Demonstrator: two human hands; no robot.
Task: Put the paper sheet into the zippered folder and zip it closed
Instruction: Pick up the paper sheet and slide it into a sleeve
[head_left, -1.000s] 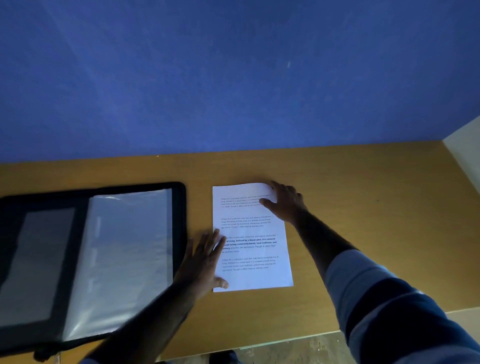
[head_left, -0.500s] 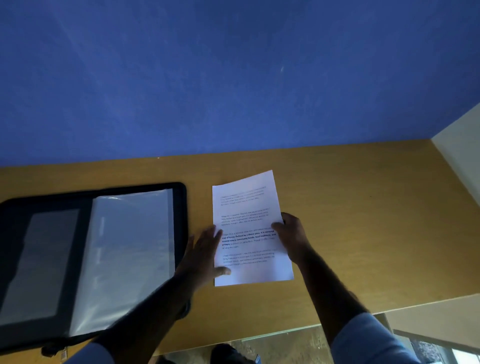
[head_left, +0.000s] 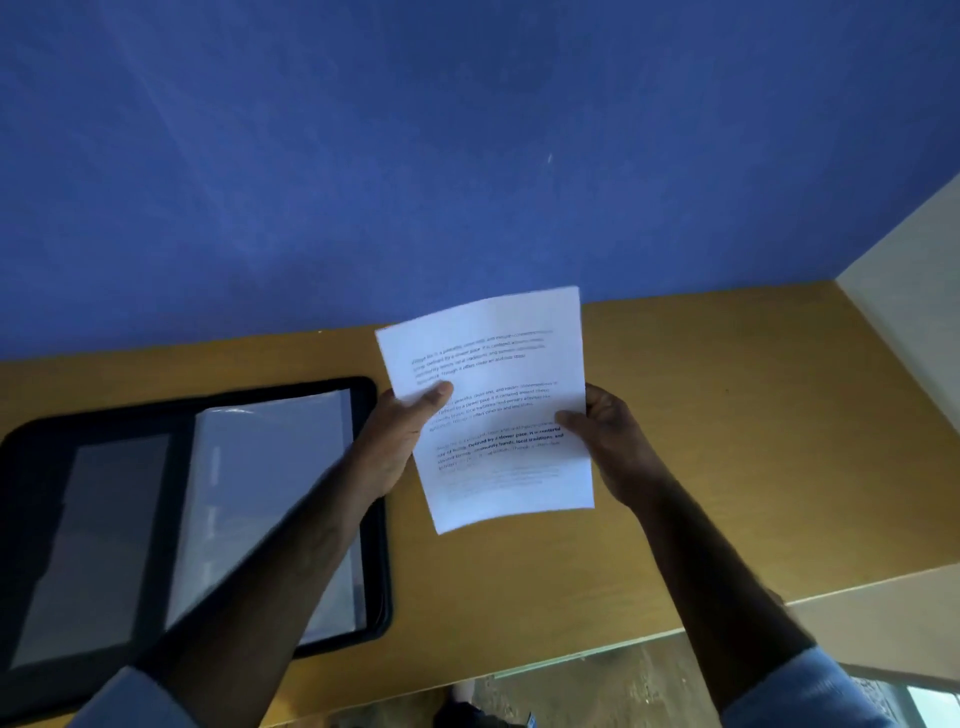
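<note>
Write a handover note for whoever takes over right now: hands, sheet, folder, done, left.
Left hand pinches the sheet by its left edge; right hand pinches its right edge.
The sheet is held above the desk, print up, right of the folder.
The folder lies open on the desk, clear sleeve showing.
Done: sheet picked up.
Left: slide it into the folder, close and zip.

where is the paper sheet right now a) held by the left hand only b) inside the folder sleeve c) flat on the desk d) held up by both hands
d, the left hand and right hand each pinch a side edge of the paper sheet above the desk.
</note>
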